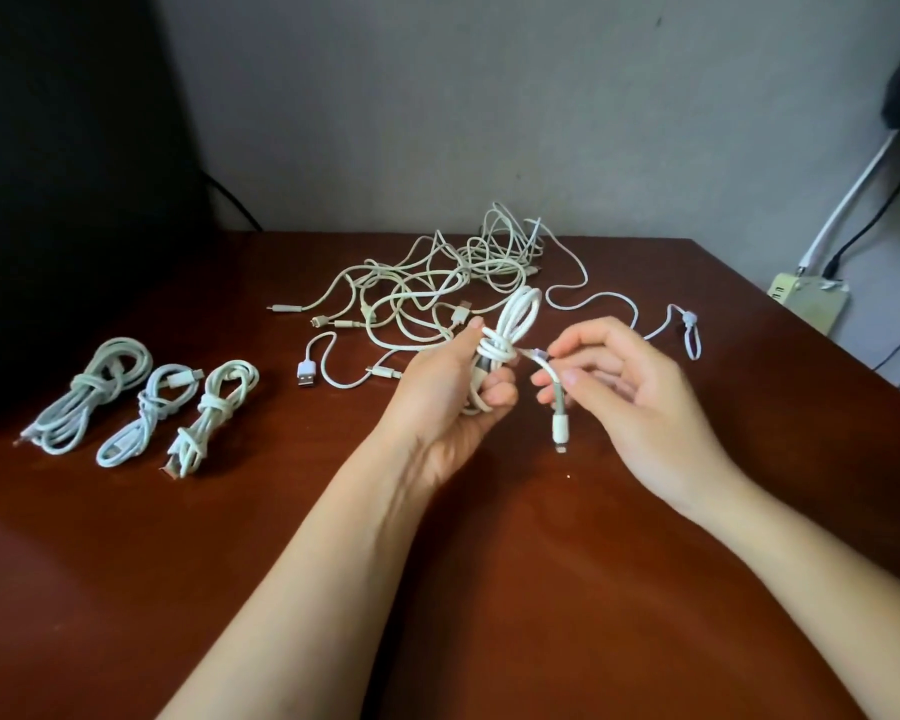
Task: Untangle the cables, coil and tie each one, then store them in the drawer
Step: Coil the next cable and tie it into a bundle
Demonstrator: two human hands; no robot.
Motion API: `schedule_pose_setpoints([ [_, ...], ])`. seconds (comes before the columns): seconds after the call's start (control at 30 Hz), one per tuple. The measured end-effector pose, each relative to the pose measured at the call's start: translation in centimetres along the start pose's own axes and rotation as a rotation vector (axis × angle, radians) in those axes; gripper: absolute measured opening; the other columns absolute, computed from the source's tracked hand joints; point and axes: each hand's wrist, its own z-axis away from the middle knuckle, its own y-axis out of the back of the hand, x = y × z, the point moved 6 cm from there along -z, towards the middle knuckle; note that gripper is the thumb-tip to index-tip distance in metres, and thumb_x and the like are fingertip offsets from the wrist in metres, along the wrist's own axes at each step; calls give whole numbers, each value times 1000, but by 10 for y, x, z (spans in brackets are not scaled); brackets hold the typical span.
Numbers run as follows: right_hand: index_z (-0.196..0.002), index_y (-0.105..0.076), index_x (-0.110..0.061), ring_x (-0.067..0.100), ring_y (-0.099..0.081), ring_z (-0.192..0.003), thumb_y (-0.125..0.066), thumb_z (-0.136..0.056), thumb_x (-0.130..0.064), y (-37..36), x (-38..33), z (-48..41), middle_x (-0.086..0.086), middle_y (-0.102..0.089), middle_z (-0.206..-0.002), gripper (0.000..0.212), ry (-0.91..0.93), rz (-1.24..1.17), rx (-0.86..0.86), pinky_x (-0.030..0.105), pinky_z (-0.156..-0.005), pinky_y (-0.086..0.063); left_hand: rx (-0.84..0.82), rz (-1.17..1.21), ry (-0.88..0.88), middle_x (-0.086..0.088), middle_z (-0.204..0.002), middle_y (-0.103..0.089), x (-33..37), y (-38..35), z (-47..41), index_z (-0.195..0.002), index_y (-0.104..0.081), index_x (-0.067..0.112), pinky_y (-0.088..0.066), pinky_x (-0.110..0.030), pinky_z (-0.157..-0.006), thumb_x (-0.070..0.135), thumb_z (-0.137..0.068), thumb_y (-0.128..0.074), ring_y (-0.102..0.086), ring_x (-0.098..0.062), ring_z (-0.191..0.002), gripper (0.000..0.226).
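My left hand (440, 402) grips a coiled white cable (510, 324) above the table, its loop sticking up past my fingers and a few turns wrapped round its middle. My right hand (624, 387) pinches the free end of that same cable (554, 379) just right of the wrap; its plug (560, 428) hangs down. Behind my hands lies a tangled heap of white cables (437, 283). Three coiled and tied cables (141, 407) lie side by side at the left of the table. No drawer is in view.
The brown wooden table (489, 563) ends at a grey wall behind and drops off at the right. A beige power strip (806, 301) with black and white leads sits beyond the right edge. A dark object (63, 200) fills the far left.
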Motion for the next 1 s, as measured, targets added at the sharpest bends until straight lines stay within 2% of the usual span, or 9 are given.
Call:
schedule_pose_setpoints([
  [0.13, -100, -69, -21, 4, -66, -84, -55, -84, -1, -2, -15, 4, -9, -70, -92, 29, 243, 326, -79, 18, -82, -51, -11, 71, 107, -3, -47, -51, -5, -3, 2, -90, -54, -4, -25, -10, -35, 20, -102, -38, -30, -3, -36, 31],
  [0.23, -98, -73, -9, 3, -61, -77, -66, -80, -4, -6, -20, 8, -8, -66, -90, 20, 439, 587, -80, 11, -78, -47, -26, 128, 165, -5, -46, -53, -8, -5, 4, -90, -54, -2, -26, -10, -35, 22, -101, -39, -32, -3, -34, 31],
  [0.47, -92, -68, -7, 6, -57, -74, -57, -85, -19, -6, -20, 8, -10, -61, -84, 18, 447, 566, -100, 7, -74, -43, -57, 235, 176, -6, -43, -44, -7, -5, 2, -79, -62, -4, -28, -10, -37, 24, -101, -42, -31, -5, -32, 41],
  [0.57, -92, -69, -6, 6, -57, -75, -56, -86, -16, -9, -22, 11, -10, -62, -86, 18, 486, 565, -119, 11, -73, -45, -60, -66, 79, -6, -47, -51, -5, -4, 3, -78, -64, -1, -37, -13, -40, 31, -101, -39, -36, -7, -35, 47],
  [0.63, -90, -70, -4, 4, -56, -74, -58, -86, -15, -10, -25, 13, -12, -61, -87, 17, 531, 566, -109, 12, -74, -46, -12, -401, -96, -16, -63, -53, -3, -1, 2, -78, -64, -8, -45, -25, -53, 33, -101, -41, -47, -21, -51, 53],
  [0.73, -85, -71, -3, 9, -55, -69, -64, -86, -17, -9, -28, 14, 0, -66, -78, 16, 599, 599, -55, 17, -72, -46, -45, -809, -419, -13, -67, -54, 2, -8, 8, -74, -58, -5, -36, -31, -61, 33, -101, -45, -47, -21, -64, 48],
  [0.8, -80, -71, -3, 7, -46, -64, -66, -86, -17, -6, -30, 14, 4, -62, -69, 16, 623, 621, 8, 13, -70, -41, -71, -945, -524, -7, -62, -57, 3, -14, 11, -68, -58, 6, -39, -31, -62, 32, -100, -46, -49, -14, -60, 42],
  [0.87, -77, -70, -3, 7, -39, -64, -67, -86, -18, 0, -31, 14, 3, -58, -66, 18, 639, 657, 90, 14, -68, -38, -88, -1019, -582, -10, -70, -65, 3, -18, 13, -74, -64, 7, -44, -35, -70, 30, -100, -48, -55, -20, -66, 39],
  [1.0, -74, -69, -3, 14, -45, -67, -66, -86, -20, 5, -29, 14, 3, -56, -67, 21, 599, 655, 179, 15, -67, -38, -73, -1097, -679, -20, -76, -62, 5, -22, 15, -76, -65, 4, -42, -36, -73, 28, -98, -52, -47, -25, -67, 35],
])
